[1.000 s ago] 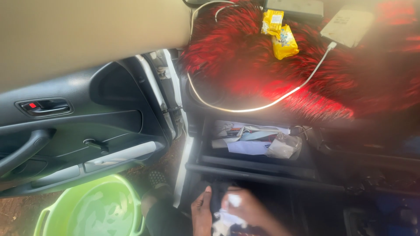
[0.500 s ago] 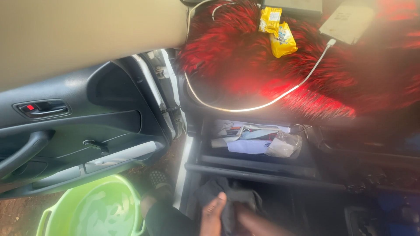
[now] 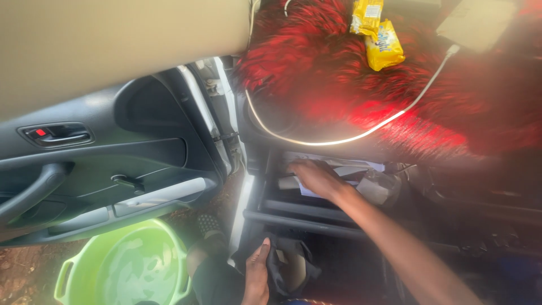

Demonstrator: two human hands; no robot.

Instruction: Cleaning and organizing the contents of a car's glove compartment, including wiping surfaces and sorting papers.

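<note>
Two hands, two yellow snack packets (image 3: 377,35), one green plastic basin (image 3: 124,268).
Right hand (image 3: 316,178) spread flat on papers (image 3: 339,169) (open glovebox); left hand (image 3: 257,274) grips dark cloth (image 3: 288,262).

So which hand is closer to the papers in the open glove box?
The right hand: it rests on the papers inside the open glove box. The left hand is lower, below the glove box, on a dark cloth.

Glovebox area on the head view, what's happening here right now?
A person leans into a car through the open door. Their right hand is inside the open glovebox, resting on the papers there. Their left hand grips a dark cloth below it. A green tub sits outside by the door.
</note>
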